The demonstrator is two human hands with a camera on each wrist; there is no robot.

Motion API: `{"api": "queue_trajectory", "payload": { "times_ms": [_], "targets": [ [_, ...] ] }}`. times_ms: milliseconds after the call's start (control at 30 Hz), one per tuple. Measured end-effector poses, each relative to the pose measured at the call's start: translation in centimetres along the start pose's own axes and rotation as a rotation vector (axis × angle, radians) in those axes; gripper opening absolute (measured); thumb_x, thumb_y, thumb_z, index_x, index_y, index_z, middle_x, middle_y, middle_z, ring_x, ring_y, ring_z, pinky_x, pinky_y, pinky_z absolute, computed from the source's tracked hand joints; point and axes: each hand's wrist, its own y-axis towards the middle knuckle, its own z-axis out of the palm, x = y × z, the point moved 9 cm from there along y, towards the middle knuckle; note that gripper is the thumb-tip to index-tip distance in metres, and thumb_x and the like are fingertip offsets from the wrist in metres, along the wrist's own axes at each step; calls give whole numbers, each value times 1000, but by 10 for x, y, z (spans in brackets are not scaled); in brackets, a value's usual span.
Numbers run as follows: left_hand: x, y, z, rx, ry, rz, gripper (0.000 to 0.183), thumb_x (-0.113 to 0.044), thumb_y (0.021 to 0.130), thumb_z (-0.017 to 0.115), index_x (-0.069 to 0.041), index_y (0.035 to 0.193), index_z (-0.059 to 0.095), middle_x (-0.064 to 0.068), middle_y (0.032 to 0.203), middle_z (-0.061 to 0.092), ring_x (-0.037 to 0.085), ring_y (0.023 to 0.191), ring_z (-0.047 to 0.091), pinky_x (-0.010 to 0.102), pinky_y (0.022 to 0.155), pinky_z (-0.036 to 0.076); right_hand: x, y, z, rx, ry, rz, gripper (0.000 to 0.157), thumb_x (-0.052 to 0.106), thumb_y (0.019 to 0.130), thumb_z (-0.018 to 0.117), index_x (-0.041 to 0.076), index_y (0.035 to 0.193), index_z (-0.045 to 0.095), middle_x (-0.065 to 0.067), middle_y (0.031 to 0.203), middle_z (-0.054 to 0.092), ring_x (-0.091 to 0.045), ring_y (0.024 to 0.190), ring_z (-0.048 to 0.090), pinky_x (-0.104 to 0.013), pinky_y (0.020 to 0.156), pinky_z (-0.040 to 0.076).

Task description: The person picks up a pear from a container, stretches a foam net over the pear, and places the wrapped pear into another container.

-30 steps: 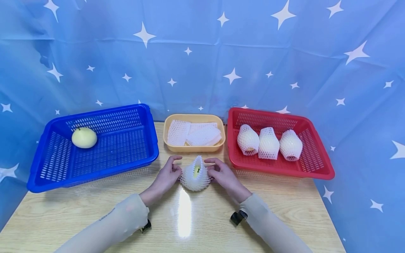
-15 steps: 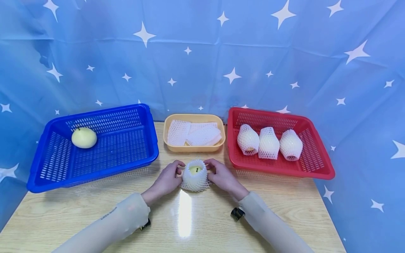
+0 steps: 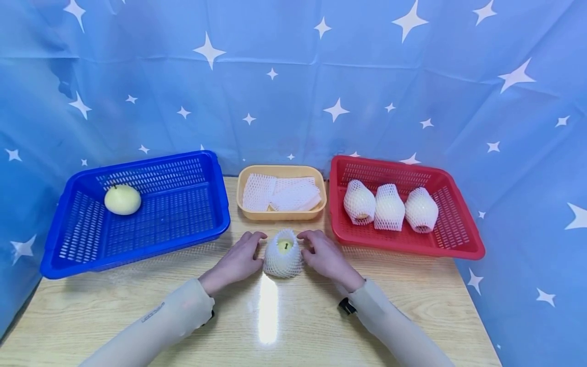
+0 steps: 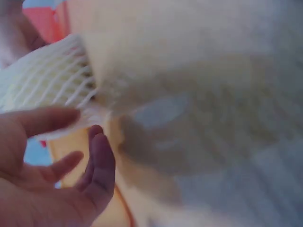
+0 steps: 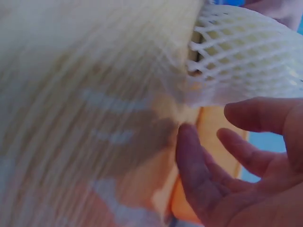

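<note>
A pale yellow-green pear (image 3: 285, 245) with a dark stem stands on the table in a white foam net sleeve (image 3: 283, 264), its top showing through the sleeve's opening. On its left is my left hand (image 3: 238, 259), fingers loosely bent and spread from the thumb. My right hand (image 3: 324, 259) mirrors it on the other side. In the left wrist view the thumb overlaps the mesh (image 4: 52, 82), and nothing lies between thumb and fingers. The right wrist view shows the thumb just beside the net's lower edge (image 5: 241, 78), the other fingers apart from it.
A blue basket (image 3: 160, 244) at left holds one bare pear (image 3: 122, 200). Behind the hands, a yellow tray (image 3: 282, 216) contains flat foam nets (image 3: 293, 196). Three net-wrapped fruits (image 3: 389, 208) lie in the red basket (image 3: 408, 246) at right. A blue star-patterned cloth (image 3: 284, 92) hangs behind.
The sleeve's top has gone from a narrow peak to a rounder opening around the stem, and its flared lower edge is drawn in. Both hands have loosened from its sides.
</note>
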Motion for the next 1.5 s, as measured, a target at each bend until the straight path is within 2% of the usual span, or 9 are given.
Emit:
{"api": "queue_trajectory", "payload": {
  "times_ms": [100, 200, 333, 533, 800, 1033, 1267, 1367, 1500],
  "targets": [
    [-5, -2, -4, 39, -69, 45, 69, -10, 86, 79, -2, 147, 49, 12, 122, 59, 27, 106, 60, 46, 90, 53, 4, -7, -6, 16, 73, -37, 44, 5, 93, 65, 6, 137, 61, -13, 129, 63, -26, 109, 66, -45, 93, 55],
    [-11, -4, -6, 72, -135, 89, 83, -19, 84, 85, -3, 153, 43, 16, 146, 53, 35, 129, 56, 53, 108, 46, 9, -12, -7, 83, 169, -95, 55, 8, 94, 68, 8, 147, 54, -13, 144, 57, -31, 126, 61, -49, 103, 53],
    [-19, -3, -2, 111, -229, 153, 95, -24, 82, 88, -2, 157, 35, 19, 157, 43, 40, 139, 49, 56, 114, 40, 15, -15, -4, 180, 244, -161, 73, 21, 92, 79, 10, 155, 43, -9, 155, 48, -30, 140, 49, -49, 110, 47],
    [-24, 2, 6, 129, -278, 190, 100, -23, 81, 90, -3, 159, 32, 17, 153, 47, 32, 135, 52, 51, 111, 44, 16, -12, 11, 232, 255, -162, 85, 29, 88, 85, 15, 158, 41, -1, 154, 50, -21, 137, 52, -42, 111, 47],
    [-19, 6, 12, 148, -289, 168, 96, -18, 80, 90, -8, 159, 35, 8, 138, 58, 20, 118, 59, 44, 100, 49, 14, -9, 18, 229, 224, -169, 82, 27, 87, 86, 10, 155, 43, -6, 145, 57, -23, 128, 59, -43, 107, 50],
    [-18, 8, 16, 145, -242, 172, 92, -19, 79, 90, -2, 154, 40, 11, 137, 58, 23, 116, 58, 45, 100, 48, 16, -9, 21, 240, 201, -184, 84, 23, 86, 87, 8, 155, 42, -6, 141, 60, -20, 127, 59, -41, 107, 49],
    [-18, 9, 20, 153, -219, 166, 93, -19, 77, 91, -2, 153, 41, 11, 135, 60, 24, 118, 57, 47, 103, 46, 14, -8, 25, 249, 171, -167, 88, 24, 84, 88, 7, 155, 41, -6, 137, 62, -19, 124, 59, -43, 106, 49],
    [-16, 8, 18, 139, -225, 150, 93, -22, 78, 91, -3, 154, 40, 11, 133, 62, 23, 115, 60, 44, 99, 49, 13, -10, 24, 256, 227, -145, 86, 24, 85, 87, 8, 156, 40, -7, 140, 61, -22, 128, 59, -43, 108, 49],
    [-14, 4, 14, 116, -301, 124, 91, -24, 82, 89, -4, 155, 37, 14, 137, 61, 26, 117, 63, 43, 97, 54, 9, -12, 22, 263, 369, -94, 85, 25, 88, 85, 10, 158, 37, -10, 147, 55, -29, 131, 57, -41, 106, 50]
  ]
}}
